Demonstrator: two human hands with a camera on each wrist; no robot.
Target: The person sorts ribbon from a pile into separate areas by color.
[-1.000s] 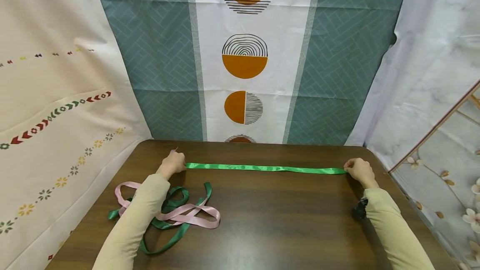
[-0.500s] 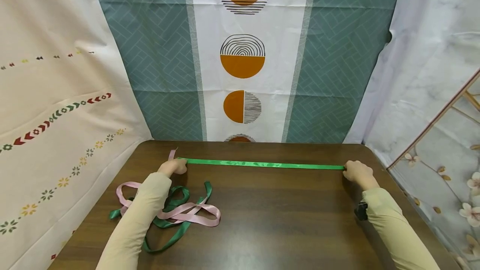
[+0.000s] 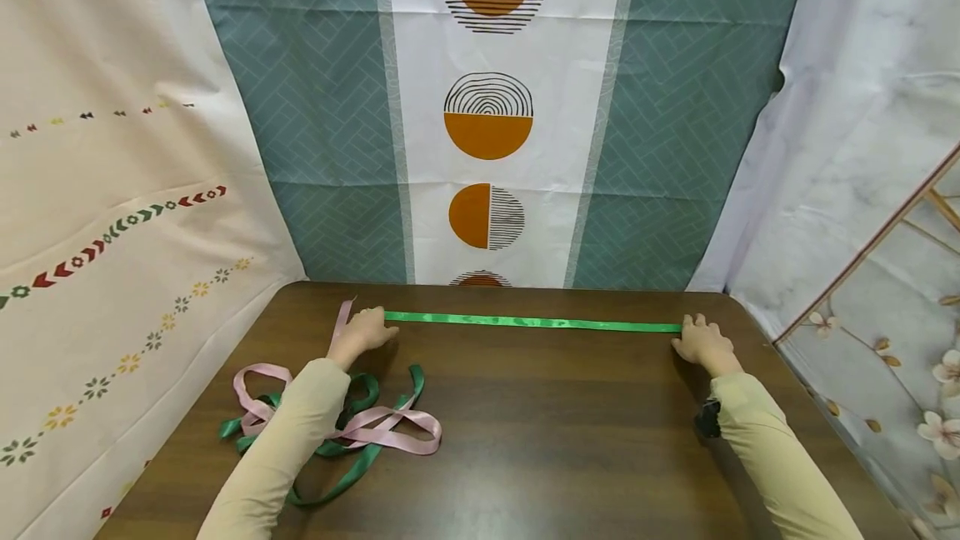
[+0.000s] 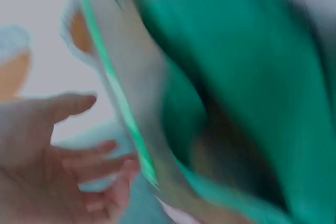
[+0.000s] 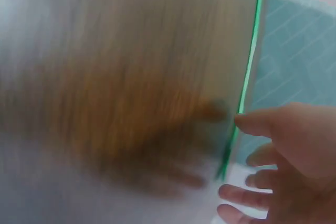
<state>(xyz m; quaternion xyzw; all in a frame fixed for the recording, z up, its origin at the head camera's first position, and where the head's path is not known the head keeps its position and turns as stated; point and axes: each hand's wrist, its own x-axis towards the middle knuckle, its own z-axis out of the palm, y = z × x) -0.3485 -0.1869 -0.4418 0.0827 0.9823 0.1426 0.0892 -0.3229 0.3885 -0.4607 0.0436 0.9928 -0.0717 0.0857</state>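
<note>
A bright green ribbon [image 3: 525, 322] lies stretched straight along the far side of the brown table. My left hand [image 3: 363, 333] is at its left end, and in the left wrist view the fingers [image 4: 100, 156] are loosely spread, apart from the ribbon. At the right end is my right hand [image 3: 703, 342]. The right wrist view has its thumb at the ribbon's edge and the other fingers parted, pinching nothing. Under and beside my left forearm sit a loosely looped pink ribbon [image 3: 397, 440] and a dark green ribbon [image 3: 348, 480], partly covered by the sleeve.
A strip of pink ribbon [image 3: 341, 320] shows beyond my left hand. The table [image 3: 555, 432] has a patterned teal and white cloth [image 3: 480, 215] hanging behind it. Pale cloths hang on both sides. A dark band [image 3: 708, 417] is on my right wrist.
The green ribbon has shifted toward the table's far edge. Both hands held its ends before; now their fingers have loosened from it. The looped ribbons stay nearly where they were.
</note>
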